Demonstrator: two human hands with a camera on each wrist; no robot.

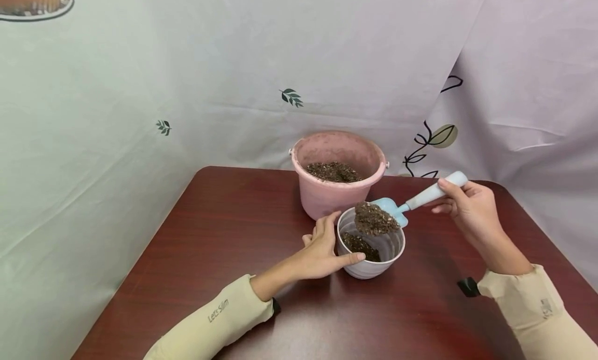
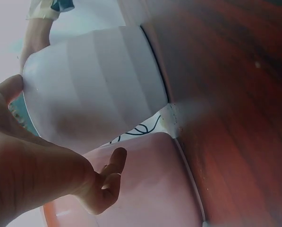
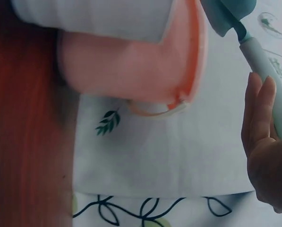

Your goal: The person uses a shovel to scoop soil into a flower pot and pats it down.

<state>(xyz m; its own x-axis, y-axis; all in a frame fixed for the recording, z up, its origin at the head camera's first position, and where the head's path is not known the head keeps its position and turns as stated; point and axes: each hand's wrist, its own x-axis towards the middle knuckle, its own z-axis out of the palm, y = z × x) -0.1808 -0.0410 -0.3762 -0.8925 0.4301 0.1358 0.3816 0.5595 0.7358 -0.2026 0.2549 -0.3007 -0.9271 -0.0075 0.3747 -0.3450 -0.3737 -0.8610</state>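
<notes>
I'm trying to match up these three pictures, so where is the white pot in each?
Head: right of centre, lower half; the white pot stands before the pink bucket.
Left wrist: upper left to centre, appearing sideways.
Right wrist: top left, cut off by the top edge.
Shared landmark: the pink bucket, below the pot in both wrist pictures.

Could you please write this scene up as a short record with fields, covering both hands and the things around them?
Left hand: rests against the white pot, thumb at its rim
Right hand: holds the trowel by its handle
Trowel load: a heap of soil on the blade, above the pot's opening
White pot: upright, some soil inside
Pink bucket: upright behind the pot, more soil inside
Table: dark reddish-brown, under both containers
Backdrop: pale cloth with leaf prints
</notes>
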